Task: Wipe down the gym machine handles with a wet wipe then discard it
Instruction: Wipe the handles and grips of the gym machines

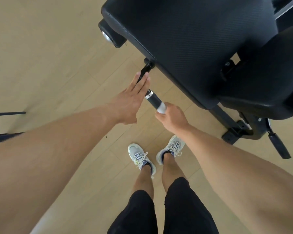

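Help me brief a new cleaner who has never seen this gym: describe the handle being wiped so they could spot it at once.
Start at the big black padded seat. From under its near edge a handle sticks out toward the person's shoes, with a silver ring ahead of a dark grip. Unlike the other black handle low on the right, its end is wrapped in a white wet wipe gripped by the right hand, and the left hand lies flat against its bar.

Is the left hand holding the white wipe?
No. The wet wipe is wrapped round the handle in the right hand; the left hand is flat and open.
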`<state>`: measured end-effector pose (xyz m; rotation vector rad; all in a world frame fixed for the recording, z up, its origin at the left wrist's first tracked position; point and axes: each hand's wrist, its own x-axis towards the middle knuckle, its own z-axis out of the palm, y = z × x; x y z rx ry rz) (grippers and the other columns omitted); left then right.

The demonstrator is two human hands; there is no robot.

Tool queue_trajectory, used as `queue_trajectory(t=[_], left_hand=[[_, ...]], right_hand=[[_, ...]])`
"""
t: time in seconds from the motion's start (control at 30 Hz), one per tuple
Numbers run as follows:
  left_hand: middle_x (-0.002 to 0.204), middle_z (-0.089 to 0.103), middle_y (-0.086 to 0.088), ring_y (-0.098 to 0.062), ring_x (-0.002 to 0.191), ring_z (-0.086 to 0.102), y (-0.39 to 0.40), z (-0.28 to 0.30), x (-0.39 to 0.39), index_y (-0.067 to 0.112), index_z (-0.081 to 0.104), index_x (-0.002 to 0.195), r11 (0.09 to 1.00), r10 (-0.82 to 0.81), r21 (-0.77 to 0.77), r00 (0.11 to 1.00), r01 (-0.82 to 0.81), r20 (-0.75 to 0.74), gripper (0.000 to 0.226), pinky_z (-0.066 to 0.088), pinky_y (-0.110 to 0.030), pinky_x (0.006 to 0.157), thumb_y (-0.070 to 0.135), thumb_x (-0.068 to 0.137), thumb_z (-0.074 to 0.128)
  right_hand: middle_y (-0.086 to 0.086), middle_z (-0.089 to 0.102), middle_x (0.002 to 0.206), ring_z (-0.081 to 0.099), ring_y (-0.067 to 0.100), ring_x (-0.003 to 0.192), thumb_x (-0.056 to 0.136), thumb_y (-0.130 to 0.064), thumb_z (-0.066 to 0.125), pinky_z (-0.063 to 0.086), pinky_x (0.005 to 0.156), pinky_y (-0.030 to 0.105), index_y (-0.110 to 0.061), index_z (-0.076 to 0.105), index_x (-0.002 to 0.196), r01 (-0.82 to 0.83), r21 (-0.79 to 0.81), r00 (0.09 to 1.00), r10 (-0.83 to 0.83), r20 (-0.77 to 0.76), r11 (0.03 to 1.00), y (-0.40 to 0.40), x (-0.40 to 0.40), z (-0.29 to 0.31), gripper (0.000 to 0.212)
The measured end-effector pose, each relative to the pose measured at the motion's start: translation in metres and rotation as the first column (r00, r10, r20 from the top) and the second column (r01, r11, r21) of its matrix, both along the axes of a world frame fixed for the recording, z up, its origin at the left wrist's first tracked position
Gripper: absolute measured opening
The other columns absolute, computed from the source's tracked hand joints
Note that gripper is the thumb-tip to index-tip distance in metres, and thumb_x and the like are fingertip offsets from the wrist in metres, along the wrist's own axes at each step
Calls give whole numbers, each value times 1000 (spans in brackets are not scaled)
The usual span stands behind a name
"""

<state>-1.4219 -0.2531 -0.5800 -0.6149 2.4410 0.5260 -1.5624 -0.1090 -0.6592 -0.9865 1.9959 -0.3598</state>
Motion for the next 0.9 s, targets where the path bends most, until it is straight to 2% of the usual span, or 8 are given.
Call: queue_trajectory(t=[0.1, 0.23, 0.3, 0.4, 0.5, 0.6, 0.73, 0.9], left_hand=[[157, -41, -2, -20, 151, -28, 37, 3, 31, 13, -34, 149, 993, 110, 58, 992, -107, -64, 130, 5, -33, 126, 20, 80, 76], [167, -18, 4, -14, 155, -9, 93, 31, 59, 18, -18, 158, 868, 443, 224, 895, -444, 55, 110, 21, -36, 123, 21, 88, 67], [166, 13, -1, -20, 153, 14, 116, 47, 57, 20, 5, 160, 664, 679, 337, 727, -667, 101, 93, 26, -37, 117, 19, 90, 65], [142, 53, -2, -24, 129, 51, 136, 75, 42, 23, 40, 149, 173, 910, 508, 334, -844, 245, 60, 42, -35, 106, 21, 94, 64], [118, 70, 10, -17, 110, 63, 139, 109, 29, 29, 58, 130, 45, 910, 565, 268, -824, 317, 36, 47, -34, 97, 43, 96, 55], [100, 79, 1, -18, 94, 75, 130, 150, 16, 19, 71, 112, -167, 912, 703, 163, -691, 377, 34, 56, -35, 90, 45, 100, 53], [105, 78, -8, -22, 94, 76, 111, 188, 9, 12, 70, 116, -143, 916, 815, 237, -562, 324, 32, 59, -27, 75, 37, 100, 58], [107, 77, -4, -19, 96, 75, 88, 210, 0, 17, 68, 115, 30, 900, 851, 384, -524, 205, 26, 58, -26, 78, 33, 95, 68]], right_hand=[[1, 66, 80, 66, 22, 70, 94, -34, 64, 46, 54, 27, -16, 59, 97, 13, 196, 1000, -14, 3, 981, 49, -14, -5, 18], [1, 68, 81, 65, 15, 65, 95, -23, 63, 49, 52, 23, -14, 60, 101, 151, 414, 979, -194, 63, 898, 81, -17, 18, 11], [-4, 66, 72, 62, 8, 59, 96, -25, 63, 44, 48, 20, -15, 63, 96, 227, 471, 931, -332, 153, 853, 87, -8, 52, 11], [0, 75, 81, 71, 13, 69, 100, -30, 61, 54, 61, 22, -13, 63, 104, 346, 460, 753, -534, 384, 818, 90, 14, 105, 18], [6, 78, 100, 75, 24, 93, 88, -47, 66, 58, 92, 50, -16, 64, 117, 433, 386, 658, -579, 481, 814, 81, 28, 156, 42], [5, 76, 92, 74, 22, 85, 90, -47, 70, 61, 83, 43, -18, 67, 102, 507, 315, 610, -593, 526, 802, 68, 30, 209, 31], [13, 76, 109, 73, 32, 102, 81, -50, 80, 56, 93, 58, -12, 74, 114, 533, 191, 598, -526, 605, 824, 57, 21, 255, 51], [14, 74, 115, 70, 34, 110, 83, -44, 74, 51, 101, 58, -11, 72, 119, 597, 155, 528, -532, 662, 787, 44, -1, 284, 48]])
